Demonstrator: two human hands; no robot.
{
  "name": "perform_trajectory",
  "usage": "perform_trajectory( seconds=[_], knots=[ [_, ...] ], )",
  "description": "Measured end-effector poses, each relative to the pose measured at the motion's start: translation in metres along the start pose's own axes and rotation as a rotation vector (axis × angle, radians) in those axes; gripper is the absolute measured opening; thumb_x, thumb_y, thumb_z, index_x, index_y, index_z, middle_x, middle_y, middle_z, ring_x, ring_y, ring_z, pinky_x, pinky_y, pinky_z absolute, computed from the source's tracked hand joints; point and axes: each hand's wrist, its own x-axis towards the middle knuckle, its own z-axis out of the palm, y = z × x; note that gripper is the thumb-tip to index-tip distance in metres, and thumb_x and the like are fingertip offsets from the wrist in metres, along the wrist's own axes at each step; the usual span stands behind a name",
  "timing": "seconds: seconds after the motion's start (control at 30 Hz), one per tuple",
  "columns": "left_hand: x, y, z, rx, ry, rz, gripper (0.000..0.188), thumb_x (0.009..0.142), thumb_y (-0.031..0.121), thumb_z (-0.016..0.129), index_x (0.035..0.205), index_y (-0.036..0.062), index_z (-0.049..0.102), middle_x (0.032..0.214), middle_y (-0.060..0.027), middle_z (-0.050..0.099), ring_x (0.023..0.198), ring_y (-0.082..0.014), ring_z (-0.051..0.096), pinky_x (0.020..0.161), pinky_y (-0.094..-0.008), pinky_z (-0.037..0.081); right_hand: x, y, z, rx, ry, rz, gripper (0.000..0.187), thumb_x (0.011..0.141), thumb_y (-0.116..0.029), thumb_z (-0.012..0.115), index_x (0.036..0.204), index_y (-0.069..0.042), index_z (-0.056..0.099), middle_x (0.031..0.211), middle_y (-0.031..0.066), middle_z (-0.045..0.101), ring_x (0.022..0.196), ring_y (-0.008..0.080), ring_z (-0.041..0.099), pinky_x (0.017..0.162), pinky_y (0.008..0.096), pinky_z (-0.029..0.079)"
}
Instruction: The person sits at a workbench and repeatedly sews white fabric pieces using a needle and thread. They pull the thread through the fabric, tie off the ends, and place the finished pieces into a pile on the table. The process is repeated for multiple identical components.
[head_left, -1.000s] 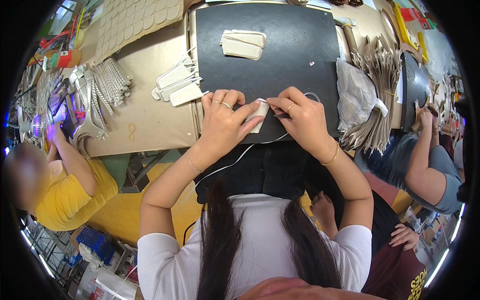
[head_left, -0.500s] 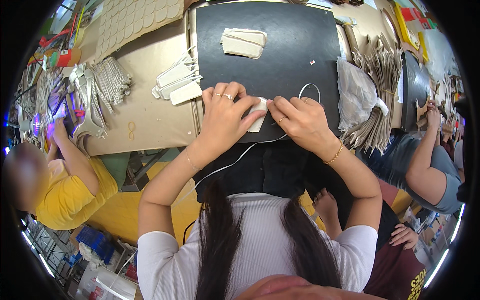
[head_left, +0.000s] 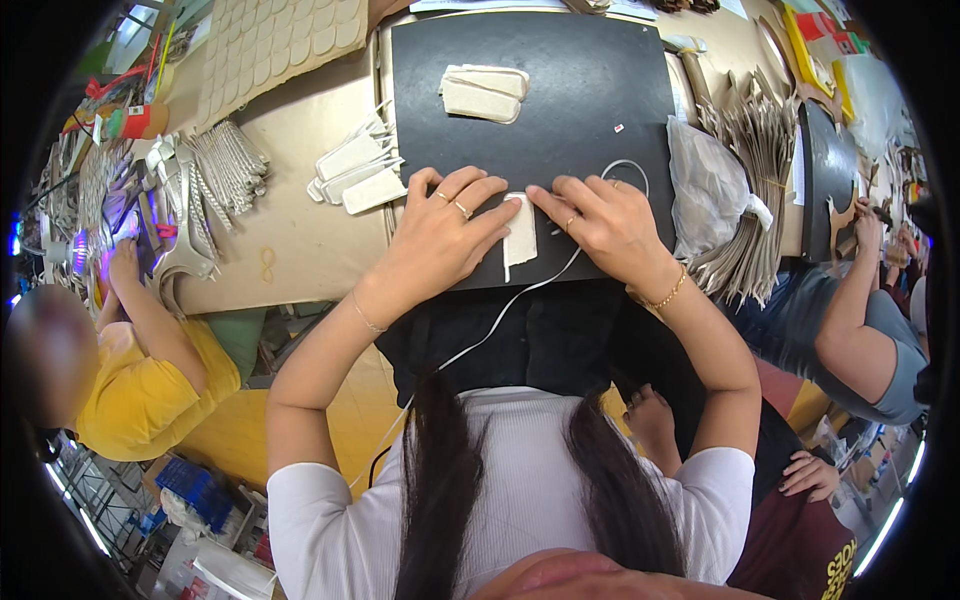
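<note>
On the black mat (head_left: 560, 60), near its front edge, lies a small cream rectangular pad (head_left: 521, 245) with a short cord end at its lower left corner. My left hand (head_left: 440, 235) is closed, thumb and fingertips pressed on the pad's upper left corner. At the upper right corner my right hand (head_left: 610, 225) is pinched over the pad's edge on a thin white cord (head_left: 645, 176), partly hidden by the fingers. That cord loops out beyond the right hand and trails down across my lap. Left of my left hand are several corded cream pads (head_left: 375, 190).
A stack of cream pads (head_left: 485, 95) lies far back on the mat. To the right are a plastic bag (head_left: 705, 175) and a bundle of beige strips (head_left: 765, 180). Braided strips (head_left: 230, 165) and a sheet of cut pieces (head_left: 285, 50) lie left. Co-workers sit on both sides.
The pad has turned more upright and flatter on the mat, showing more of its face. My left thumb has moved up off its middle to its upper corner. The cord has shifted right.
</note>
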Motion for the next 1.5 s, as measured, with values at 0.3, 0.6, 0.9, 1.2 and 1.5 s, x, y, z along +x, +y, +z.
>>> perform_trajectory(
  seconds=[0.3,0.6,0.9,1.2,1.5],
  knots=[
    [-0.009,0.010,0.012,0.076,0.055,0.038,0.028,0.089,0.012,0.076,0.115,0.0040,0.070,0.127,-0.0051,0.070,0.120,-0.0227,0.064,0.098,-0.0429,0.042,0.016,-0.010,0.002,0.179,0.095,0.349,0.029,0.080,-0.012,0.077,0.110,-0.012,0.078,0.090,0.0004,0.065,0.076,0.0192,0.068,0.064,0.0330,0.055],
    [-0.008,0.017,0.017,0.110,0.081,0.016,0.030,0.087,0.013,0.078,0.115,0.0056,0.070,0.126,-0.0051,0.069,0.119,-0.0220,0.064,0.096,-0.0434,0.042,0.011,-0.033,-0.017,0.441,0.003,0.692,0.020,0.088,-0.018,0.078,0.106,-0.009,0.079,0.089,0.0066,0.070,0.077,0.0288,0.072,0.069,0.0389,0.056],
    [-0.007,0.015,0.016,0.109,0.071,0.041,0.030,0.087,0.014,0.078,0.114,0.0055,0.070,0.127,-0.0055,0.069,0.119,-0.0220,0.064,0.096,-0.0444,0.041,0.018,-0.033,-0.016,0.225,-0.006,0.690,0.012,0.086,-0.014,0.078,0.097,-0.009,0.077,0.088,0.0070,0.068,0.078,0.0312,0.071,0.069,0.0411,0.056],
    [-0.008,0.016,0.016,0.117,0.046,0.038,0.032,0.084,0.015,0.078,0.113,0.0052,0.069,0.129,-0.0073,0.067,0.121,-0.0230,0.062,0.098,-0.0444,0.042,0.009,-0.045,-0.029,0.404,-0.076,0.745,0.011,0.086,-0.013,0.078,0.096,-0.010,0.076,0.089,0.0064,0.067,0.079,0.0320,0.071,0.068,0.0429,0.056],
    [-0.007,0.014,0.016,0.141,0.046,0.072,0.033,0.083,0.015,0.077,0.113,0.0049,0.068,0.129,-0.0073,0.067,0.120,-0.0230,0.062,0.097,-0.0452,0.042,0.031,-0.012,0.008,0.363,0.201,0.709,0.018,0.088,-0.007,0.073,0.104,-0.010,0.068,0.098,0.0086,0.067,0.083,0.0342,0.071,0.071,0.0444,0.057]
  ],
)
